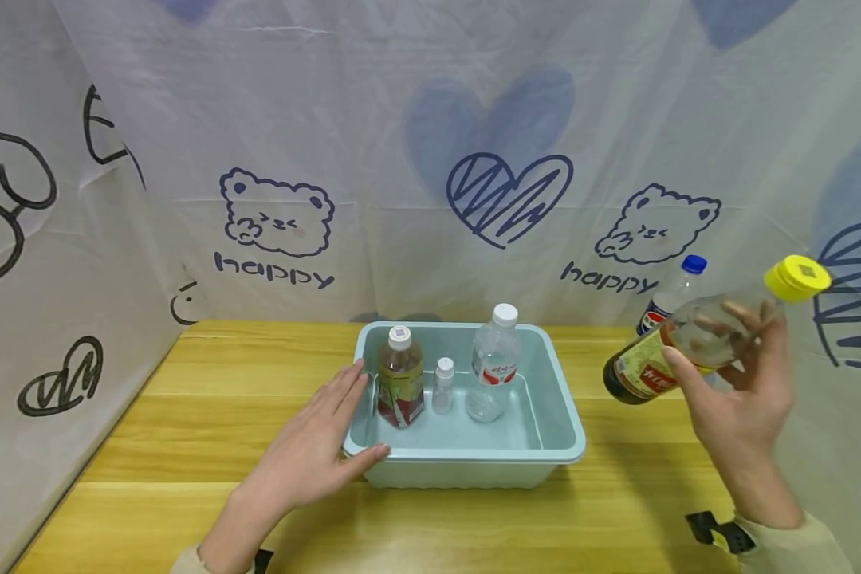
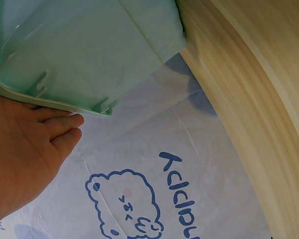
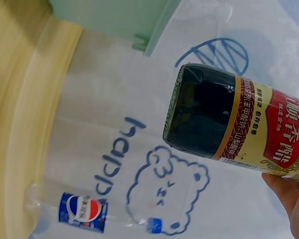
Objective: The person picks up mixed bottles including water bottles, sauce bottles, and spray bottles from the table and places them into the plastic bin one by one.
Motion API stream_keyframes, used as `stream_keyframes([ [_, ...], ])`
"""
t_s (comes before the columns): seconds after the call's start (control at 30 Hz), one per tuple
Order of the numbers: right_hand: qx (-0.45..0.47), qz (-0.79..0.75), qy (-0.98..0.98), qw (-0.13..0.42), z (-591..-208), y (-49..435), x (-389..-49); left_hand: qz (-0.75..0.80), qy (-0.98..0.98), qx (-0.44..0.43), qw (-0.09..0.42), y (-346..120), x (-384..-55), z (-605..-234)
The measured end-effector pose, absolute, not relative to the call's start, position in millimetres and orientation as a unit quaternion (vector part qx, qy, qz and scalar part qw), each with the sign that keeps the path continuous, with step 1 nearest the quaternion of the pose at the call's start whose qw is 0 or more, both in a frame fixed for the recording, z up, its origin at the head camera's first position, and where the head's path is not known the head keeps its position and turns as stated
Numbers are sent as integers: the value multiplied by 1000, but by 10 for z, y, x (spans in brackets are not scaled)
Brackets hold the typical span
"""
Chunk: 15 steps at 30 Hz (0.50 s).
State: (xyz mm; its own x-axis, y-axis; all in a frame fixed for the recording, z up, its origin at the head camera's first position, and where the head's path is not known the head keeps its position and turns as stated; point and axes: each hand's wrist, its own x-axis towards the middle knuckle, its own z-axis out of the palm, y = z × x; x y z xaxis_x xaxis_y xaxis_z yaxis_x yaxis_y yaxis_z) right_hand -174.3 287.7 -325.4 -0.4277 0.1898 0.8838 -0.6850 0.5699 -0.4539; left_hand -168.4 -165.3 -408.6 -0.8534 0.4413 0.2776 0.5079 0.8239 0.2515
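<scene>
Nearest, at 8 o'clock of tub point(image 1: 473, 456), left hand point(image 1: 319, 442) with straight fingers along the rim, touching but not gripping: probably too slack a hold against sliding or tipping after a knock. At 3 o'clock of tub, well apart from it and above the worktop point(image 1: 208, 446), right hand point(image 1: 748, 402) with fingers curled around the upper part of vinegar bottle point(image 1: 649, 368), cap point(image 1: 796, 277) toward 2 o'clock, base point(image 3: 197, 112) toward 8. Might swivel or slip there, with most weight seemingly in the dark base below the grip; might drip, too, if loosely capped, given the tilt. Inside tub, from 9 o'clock toward 3, brown bottle point(image 1: 400, 383), vial point(image 1: 442, 388) and clear bottle point(image 1: 491, 375), all upright: easily toppled by a low or fast swing of that base, especially the last, apparently empty and light. Also possible, a clip against the 3 o'clock rim, through misjudged height. Farthest, at 2 o'clock of tub and partly hidden behind vinegar bottle, Pepsi bottle point(image 3: 83, 212): at risk of toppling from a backward swing.
</scene>
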Motion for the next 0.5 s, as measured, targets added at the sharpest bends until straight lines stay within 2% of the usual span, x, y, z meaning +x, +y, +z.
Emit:
stream_keyframes([
  [0.5,248,448,-710,483,-3119,2542,-1729,-162,-950,-248,102,-1650,-1681,-4095],
])
